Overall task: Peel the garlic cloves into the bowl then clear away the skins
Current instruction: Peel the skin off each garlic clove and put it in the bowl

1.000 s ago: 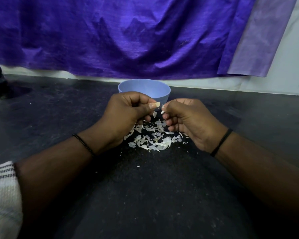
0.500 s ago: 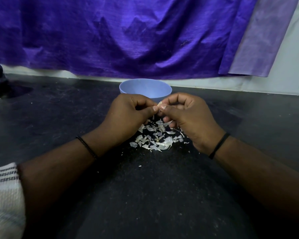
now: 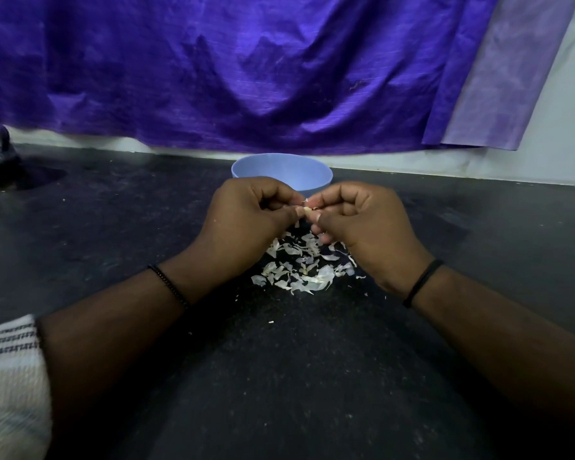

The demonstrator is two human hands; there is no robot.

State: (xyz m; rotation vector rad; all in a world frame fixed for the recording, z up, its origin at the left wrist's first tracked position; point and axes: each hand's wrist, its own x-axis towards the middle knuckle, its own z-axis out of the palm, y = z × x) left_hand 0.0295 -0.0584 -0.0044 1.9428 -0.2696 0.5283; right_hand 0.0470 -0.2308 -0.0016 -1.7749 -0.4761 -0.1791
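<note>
Two bare hands meet over a dark speckled stone counter, fingers curled inward and thumbs tip to tip. Between them sits one small pale garlic clove, pinched by the left hand from one side and the right hand from the other. So little of the clove shows that its long axis and the way it points cannot be told; a thin wisp of skin sticks up from it. Just below and in front of the knuckles lies a loose heap of white papery garlic skins, spread under both hands. Just beyond the fingertips stands a round light-blue plastic bowl, upright, its inside hidden. Behind it hangs a wrinkled purple cloth. Each wrist wears a thin black band.
</note>
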